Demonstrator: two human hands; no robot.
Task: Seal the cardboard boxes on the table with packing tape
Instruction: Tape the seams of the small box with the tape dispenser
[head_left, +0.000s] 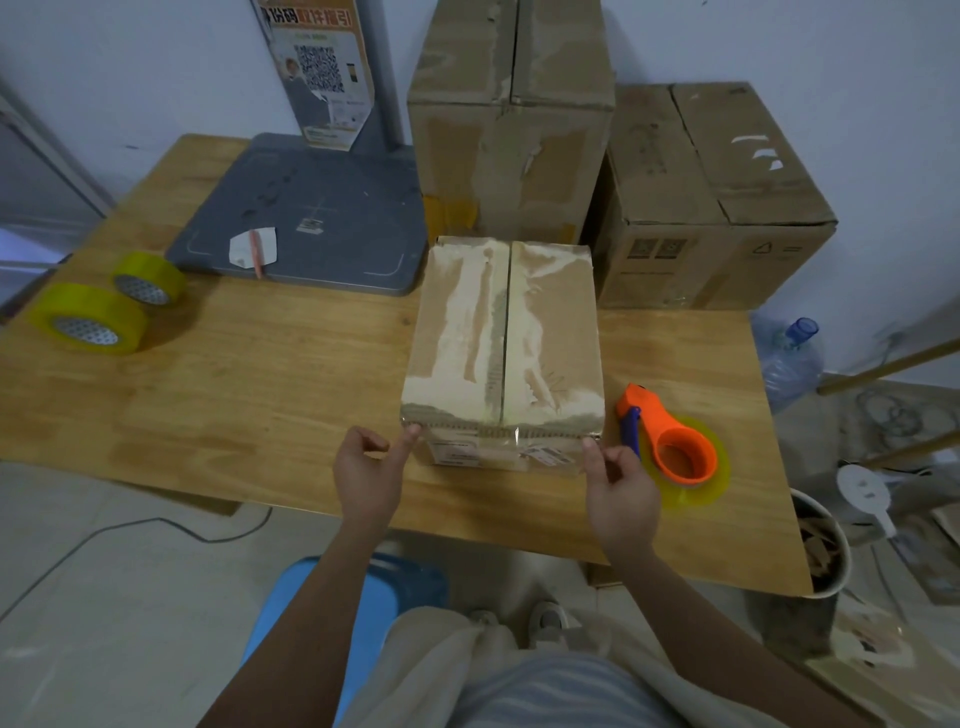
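A small cardboard box (498, 343) with closed top flaps stands on the wooden table (249, 384), clear tape along its near top edge. My left hand (369, 467) touches the box's near left corner with an extended finger, the other fingers curled. At the near right corner, my right hand (618, 478) presses a fingertip against the box in the same way. An orange tape dispenser (675, 441) with a yellow roll lies on the table just right of the box, beside my right hand.
Two yellow tape rolls (104, 306) lie at the table's left. A grey scale platform (306, 213) sits behind, with two larger cardboard boxes (519, 119) at the back right. A blue stool (332, 613) stands below, and a water jug (789, 364) is off the right edge.
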